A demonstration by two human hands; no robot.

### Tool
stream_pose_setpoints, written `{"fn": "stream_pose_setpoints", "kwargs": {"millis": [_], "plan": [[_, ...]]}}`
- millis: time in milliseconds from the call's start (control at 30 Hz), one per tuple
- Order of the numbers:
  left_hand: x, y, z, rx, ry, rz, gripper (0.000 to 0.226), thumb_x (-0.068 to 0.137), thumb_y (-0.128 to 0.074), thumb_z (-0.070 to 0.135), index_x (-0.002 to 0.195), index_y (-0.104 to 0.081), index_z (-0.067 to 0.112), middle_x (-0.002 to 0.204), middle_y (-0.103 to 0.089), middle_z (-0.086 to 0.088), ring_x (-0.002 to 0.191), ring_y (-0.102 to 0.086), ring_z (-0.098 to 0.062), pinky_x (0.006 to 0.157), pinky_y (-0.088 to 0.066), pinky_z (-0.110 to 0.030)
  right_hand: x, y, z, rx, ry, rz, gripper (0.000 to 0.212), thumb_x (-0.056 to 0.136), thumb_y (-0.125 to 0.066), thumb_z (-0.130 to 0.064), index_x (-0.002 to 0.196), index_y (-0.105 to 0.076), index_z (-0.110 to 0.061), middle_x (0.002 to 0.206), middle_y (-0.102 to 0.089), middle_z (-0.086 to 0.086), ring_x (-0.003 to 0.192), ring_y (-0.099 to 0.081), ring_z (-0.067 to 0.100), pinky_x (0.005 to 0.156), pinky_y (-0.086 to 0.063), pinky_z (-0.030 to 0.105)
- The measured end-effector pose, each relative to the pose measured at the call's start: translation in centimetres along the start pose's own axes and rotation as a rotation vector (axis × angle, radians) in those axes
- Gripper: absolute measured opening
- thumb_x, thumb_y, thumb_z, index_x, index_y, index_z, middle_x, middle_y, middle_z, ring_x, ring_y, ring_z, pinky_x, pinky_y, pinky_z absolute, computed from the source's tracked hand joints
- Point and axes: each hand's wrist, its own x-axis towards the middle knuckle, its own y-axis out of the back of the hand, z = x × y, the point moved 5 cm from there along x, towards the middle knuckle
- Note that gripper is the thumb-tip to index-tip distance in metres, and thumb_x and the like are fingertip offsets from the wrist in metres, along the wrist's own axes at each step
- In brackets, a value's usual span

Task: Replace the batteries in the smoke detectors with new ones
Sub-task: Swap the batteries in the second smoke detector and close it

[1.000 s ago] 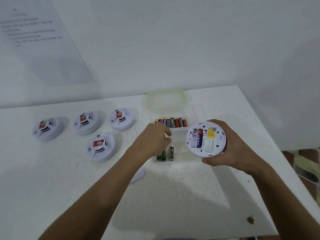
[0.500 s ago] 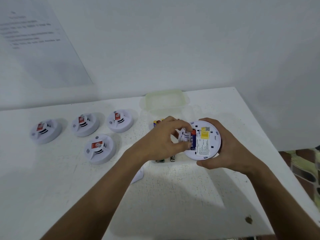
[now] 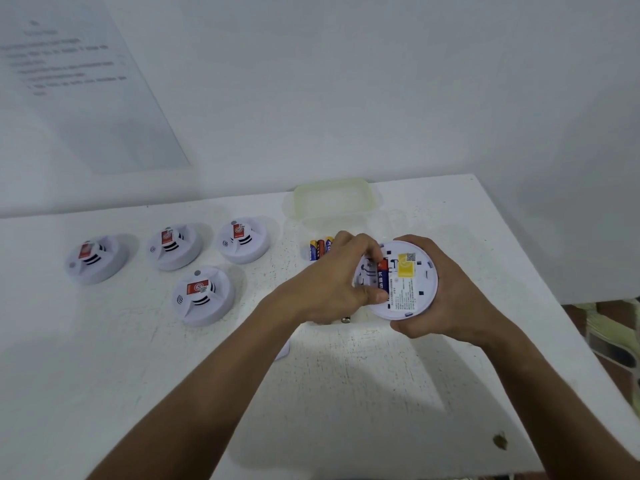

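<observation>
**Battery going into the upturned smoke detector**

The right hand [image 3: 446, 292] cradles a round white smoke detector [image 3: 398, 280] back-side up, above the right part of the white bench [image 3: 346, 393], fingers curled round its far and near rim. Its back carries a yellow sticker, a printed label and an open battery bay holding a red-and-blue battery [image 3: 382, 277]. The left hand [image 3: 332, 282] pinches at that bay, thumb on the near end of the battery and fingertips at the far end.

Just behind the hands sits a clear plastic box [image 3: 381, 220] with its pale green lid [image 3: 334, 199] lying at the far side; a row of batteries [image 3: 320, 249] shows inside at its left. The tip of one more battery [image 3: 345, 319] peeks out beneath the left wrist.

Four more smoke detectors [image 3: 202, 294] lie face up on the left.

A second ago the left hand was over the box and the bay held one battery; now it is on the detector.
</observation>
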Motion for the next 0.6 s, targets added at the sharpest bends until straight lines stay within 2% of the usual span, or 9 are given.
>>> {"fn": "stream_pose_setpoints", "kwargs": {"millis": [100, 167, 267, 333, 400, 467, 533, 600], "plan": [[0.3, 0.1, 0.3, 0.03, -0.03, 0.043, 0.04, 0.081, -0.076, 0.024, 0.105, -0.045, 0.028, 0.118, -0.038, 0.003, 0.108, -0.046, -0.013, 0.088, -0.047, -0.025, -0.1, -0.1, 0.7, -0.003, -0.022, 0.014, 0.084, 0.051, -0.082, -0.04, 0.126, -0.045, -0.032, 0.115, -0.06, -0.025, 0.108, -0.06, 0.004, 0.087, -0.049, 0.01], [0.3, -0.1, 0.5, 0.033, -0.04, 0.062, 0.038, 0.081, -0.076, 0.028, 0.104, -0.046, 0.028, 0.117, -0.041, 0.005, 0.106, -0.046, -0.01, 0.083, -0.043, -0.017, -0.2, 0.0, 0.8, -0.012, -0.035, 0.015, 0.084, 0.05, -0.082, -0.043, 0.125, -0.045, -0.033, 0.115, -0.059, -0.031, 0.108, -0.06, 0.001, 0.086, -0.048, 0.008], [0.2, 0.2, 0.6, 0.018, -0.09, 0.213, 0.023, 0.086, -0.07, 0.03, 0.097, -0.05, 0.026, 0.105, -0.05, 0.004, 0.093, -0.048, -0.006, 0.076, -0.04, -0.016, -0.1, 0.3, 0.0, -0.038, 0.001, 0.016, 0.083, 0.055, -0.084, -0.046, 0.128, -0.044, -0.044, 0.117, -0.057, -0.036, 0.108, -0.059, -0.004, 0.088, -0.046, 0.006], [0.2, 0.3, 0.5, -0.051, -0.105, 0.272, 0.017, 0.089, -0.068, 0.026, 0.089, -0.051, 0.023, 0.092, -0.059, 0.004, 0.084, -0.053, -0.007, 0.072, -0.044, -0.016, 0.0, 0.7, -0.2, -0.04, 0.01, 0.03, 0.084, 0.057, -0.082, -0.038, 0.131, -0.044, -0.037, 0.118, -0.058, -0.028, 0.109, -0.06, 0.0, 0.09, -0.046, 0.008], [0.4, 0.4, 0.0, -0.185, -0.069, 0.294, 0.015, 0.087, -0.069, 0.021, 0.089, -0.054, 0.021, 0.085, -0.065, 0.005, 0.078, -0.06, -0.007, 0.07, -0.049, -0.018, -0.2, 1.0, 0.1, -0.041, 0.005, 0.034, 0.084, 0.056, -0.083, -0.033, 0.13, -0.045, -0.024, 0.118, -0.059, -0.021, 0.11, -0.06, 0.004, 0.09, -0.047, 0.01], [0.4, 1.0, -0.9, -0.291, 0.004, 0.37, 0.017, 0.087, -0.07, 0.019, 0.099, -0.059, 0.022, 0.084, -0.068, 0.007, 0.075, -0.062, -0.006, 0.07, -0.05, -0.02, -0.5, 1.6, 0.6, -0.061, -0.008, 0.054, 0.086, 0.054, -0.088, -0.023, 0.13, -0.047, -0.019, 0.117, -0.059, -0.016, 0.109, -0.061, 0.006, 0.089, -0.048, 0.012], [0.4, 1.6, -2.1, -0.277, 0.078, 0.46, 0.016, 0.087, -0.069, 0.02, 0.101, -0.064, 0.026, 0.084, -0.07, 0.01, 0.073, -0.063, -0.006, 0.071, -0.051, -0.022, -1.2, 2.7, 0.9, -0.068, -0.021, 0.094, 0.088, 0.051, -0.087, -0.016, 0.129, -0.047, -0.017, 0.117, -0.059, -0.015, 0.108, -0.06, 0.004, 0.087, -0.048, 0.01], [0.5, 1.3, -3.4, -0.186, 0.156, 0.437, 0.013, 0.087, -0.07, 0.021, 0.097, -0.068, 0.029, 0.085, -0.07, 0.014, 0.075, -0.066, -0.01, 0.072, -0.055, -0.025, -1.8, 3.6, 1.0, -0.061, -0.031, 0.122, 0.087, 0.05, -0.086, -0.02, 0.128, -0.048, -0.018, 0.116, -0.059, -0.017, 0.107, -0.06, 0.002, 0.086, -0.047, 0.009]]}}
